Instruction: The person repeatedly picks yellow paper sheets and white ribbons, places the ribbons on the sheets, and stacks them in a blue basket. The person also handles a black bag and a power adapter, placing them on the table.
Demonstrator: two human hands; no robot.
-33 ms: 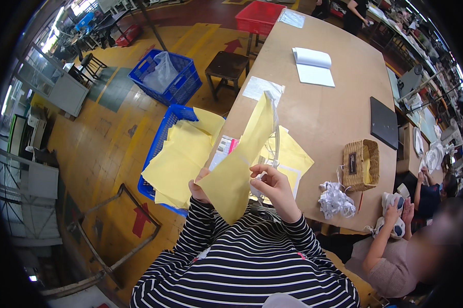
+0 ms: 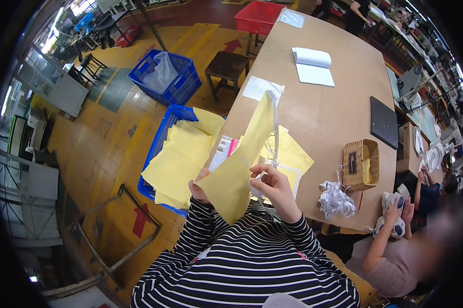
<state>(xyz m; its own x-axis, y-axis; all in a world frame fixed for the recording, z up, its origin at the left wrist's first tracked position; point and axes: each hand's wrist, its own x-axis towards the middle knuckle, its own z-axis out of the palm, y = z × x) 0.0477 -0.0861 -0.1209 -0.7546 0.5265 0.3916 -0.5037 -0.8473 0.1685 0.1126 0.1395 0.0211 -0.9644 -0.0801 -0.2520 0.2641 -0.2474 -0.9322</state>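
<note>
A large yellow sheet (image 2: 236, 179) stands tilted before my body, one corner pointing up over the table. My left hand (image 2: 199, 192) is closed on its lower left edge, with the fingers partly behind it. Close to the sheet's right edge, my right hand (image 2: 275, 187) has its thumb and index finger pinched together. Something small and white shows under those fingers, too unclear to name. More yellow sheets (image 2: 295, 151) lie on the table behind, with a white-framed piece among them. On the left, a blue crate (image 2: 162, 136) holds a pile of yellow sheets (image 2: 182, 156).
The brown table (image 2: 339, 113) carries an open notebook (image 2: 316, 74), a black flat case (image 2: 383, 122), a wicker basket (image 2: 352, 177) and a bundle of white laces (image 2: 337, 200). A co-worker (image 2: 391, 256) handles white shoes at right. Beyond are a stool (image 2: 226, 66) and another blue crate (image 2: 185, 84).
</note>
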